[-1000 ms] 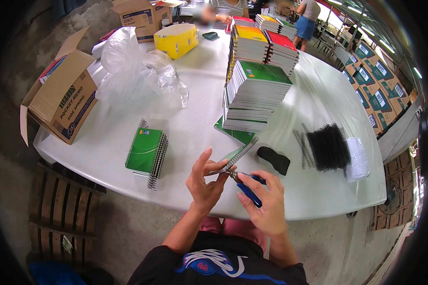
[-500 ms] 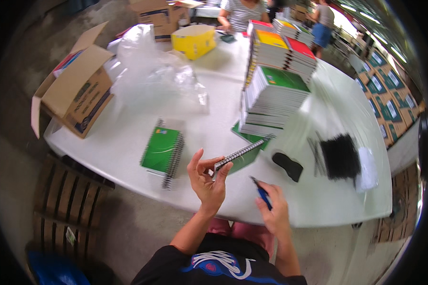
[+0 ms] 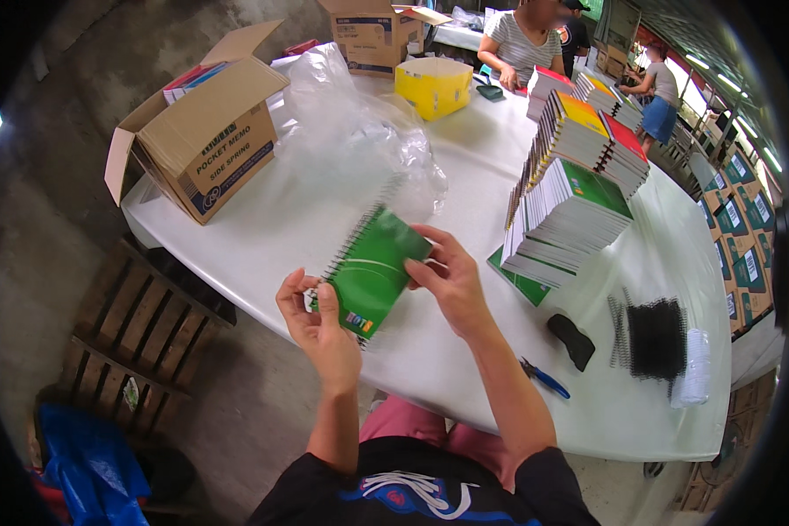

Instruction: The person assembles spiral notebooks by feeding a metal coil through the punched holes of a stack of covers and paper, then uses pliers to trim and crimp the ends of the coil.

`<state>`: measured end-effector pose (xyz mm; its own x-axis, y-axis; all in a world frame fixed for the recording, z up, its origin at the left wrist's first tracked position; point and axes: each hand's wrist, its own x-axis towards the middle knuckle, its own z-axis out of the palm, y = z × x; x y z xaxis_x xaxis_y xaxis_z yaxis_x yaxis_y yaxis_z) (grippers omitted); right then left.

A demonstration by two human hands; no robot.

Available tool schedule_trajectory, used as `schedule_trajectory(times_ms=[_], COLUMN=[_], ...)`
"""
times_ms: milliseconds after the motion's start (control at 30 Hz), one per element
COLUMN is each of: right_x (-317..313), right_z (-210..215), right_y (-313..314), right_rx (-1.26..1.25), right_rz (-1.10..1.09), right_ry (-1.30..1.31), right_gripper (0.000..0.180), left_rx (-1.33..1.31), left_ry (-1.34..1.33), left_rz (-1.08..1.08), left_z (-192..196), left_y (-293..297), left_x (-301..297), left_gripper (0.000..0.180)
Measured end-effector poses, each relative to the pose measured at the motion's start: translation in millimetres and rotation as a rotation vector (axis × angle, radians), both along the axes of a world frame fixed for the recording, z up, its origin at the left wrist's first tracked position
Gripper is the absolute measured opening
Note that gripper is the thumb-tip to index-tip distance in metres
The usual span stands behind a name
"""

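Cardboard box (image 3: 203, 140) — notebooks (image 3: 191, 77) inside

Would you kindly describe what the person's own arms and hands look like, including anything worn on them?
Both forearms are bare, entering from the lower edge. The left hand and right hand wear no gloves, and no rings, watch or bracelets can be made out. Short black sleeves end around the elbows; they belong to a black top with a white and blue graphic on the chest.

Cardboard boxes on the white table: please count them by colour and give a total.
Brown cardboard boxes: 2, one open on its side, one at the far end
Yellow cardboard box: 1
Total: 3
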<state>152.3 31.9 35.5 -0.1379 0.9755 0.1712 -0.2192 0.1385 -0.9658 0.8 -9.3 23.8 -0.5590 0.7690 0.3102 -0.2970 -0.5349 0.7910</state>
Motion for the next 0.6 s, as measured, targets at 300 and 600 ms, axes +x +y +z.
schedule_trajectory(times_ms=[300, 600], right_x=[-38.6, -63.0], right_z=[-53.6, -87.1], right_y=[51.1, 63.9], right_rx=[0.262, 0.068], right_rz=[-0.336, -0.361], right_ry=[-0.968, -0.298], right_gripper=[0.040, 0.036], left_rx=[-0.393, -0.294], left_ry=[0.596, 0.508], left_rz=[0.146, 0.098], left_z=[-69.4, -83.5], left_y=[35.0, 54.4], left_x=[-48.4, -23.7], left_gripper=[0.031, 0.026])
